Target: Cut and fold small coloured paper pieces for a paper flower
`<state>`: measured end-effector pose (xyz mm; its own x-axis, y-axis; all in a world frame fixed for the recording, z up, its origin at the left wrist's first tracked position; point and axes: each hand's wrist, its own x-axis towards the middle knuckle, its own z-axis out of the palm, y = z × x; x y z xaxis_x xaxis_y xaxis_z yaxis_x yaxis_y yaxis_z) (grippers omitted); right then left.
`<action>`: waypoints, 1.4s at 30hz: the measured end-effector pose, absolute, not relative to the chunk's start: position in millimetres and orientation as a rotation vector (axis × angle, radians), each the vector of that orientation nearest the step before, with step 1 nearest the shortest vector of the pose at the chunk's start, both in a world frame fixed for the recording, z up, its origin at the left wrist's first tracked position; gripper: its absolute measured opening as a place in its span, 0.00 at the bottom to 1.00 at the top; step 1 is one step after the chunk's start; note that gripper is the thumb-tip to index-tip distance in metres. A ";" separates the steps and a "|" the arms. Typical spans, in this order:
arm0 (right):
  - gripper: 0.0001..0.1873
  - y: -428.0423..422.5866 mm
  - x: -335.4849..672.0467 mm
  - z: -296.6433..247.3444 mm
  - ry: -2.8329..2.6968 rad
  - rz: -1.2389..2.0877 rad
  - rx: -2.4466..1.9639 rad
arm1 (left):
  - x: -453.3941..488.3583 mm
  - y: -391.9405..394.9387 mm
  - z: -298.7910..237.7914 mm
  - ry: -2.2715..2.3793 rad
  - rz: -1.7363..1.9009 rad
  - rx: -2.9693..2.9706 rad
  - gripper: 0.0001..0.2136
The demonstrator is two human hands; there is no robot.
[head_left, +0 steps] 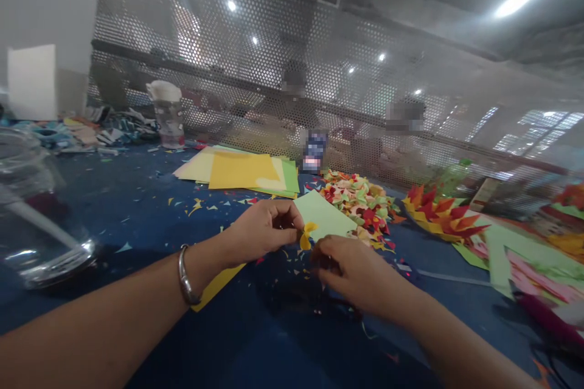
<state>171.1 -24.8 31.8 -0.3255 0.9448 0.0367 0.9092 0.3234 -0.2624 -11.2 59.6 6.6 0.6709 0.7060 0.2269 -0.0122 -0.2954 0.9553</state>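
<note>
Between the thumb and forefinger of my left hand (pixel 260 228) is a small curled yellow paper piece (pixel 307 235), with a silver bangle (pixel 186 275) round that wrist. Close on its right, my right hand (pixel 349 264) has its fingers curled in; what they hold, if anything, is hidden. A pale green sheet (pixel 322 209) lies just behind both hands. Partly covered by my left forearm is a yellow sheet (pixel 219 287). Beyond the right hand a heap of cut paper pieces (pixel 360 197) in red, orange, green and cream spreads over the blue tabletop (pixel 292 340).
A stack of coloured paper (pixel 241 171) and a phone (pixel 314 151) stand near a perforated metal screen (pixel 237 61). At left are a clear jar (pixel 31 213) and a lidded cup (pixel 166 114). Red-orange paper leaf shapes (pixel 442 216) lie at right. People sit beyond the screen.
</note>
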 end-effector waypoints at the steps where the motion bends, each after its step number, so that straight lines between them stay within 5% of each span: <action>1: 0.06 -22.7 169.2 29.2 -2.411 0.306 -1.701 | -11.5 60.9 5.9 0.569 0.781 1.736 0.05; 13: 0.06 -14.0 175.4 14.4 -2.349 0.453 -1.565 | -11.1 64.2 5.4 0.597 0.744 1.755 0.05; 28: 0.09 -25.4 188.2 27.1 -1.496 1.165 -1.193 | -4.8 56.4 -2.3 0.437 0.631 1.640 0.06; 42: 0.02 -23.7 181.7 17.2 -1.503 1.204 -1.050 | 1.6 44.4 -1.3 0.390 0.533 1.407 0.07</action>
<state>181.7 -23.7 17.2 -0.2206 0.9652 0.1403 0.0736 0.1599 -0.9844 1.6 44.4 -1.3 0.8226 0.5661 0.0542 -0.1193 0.0786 0.9897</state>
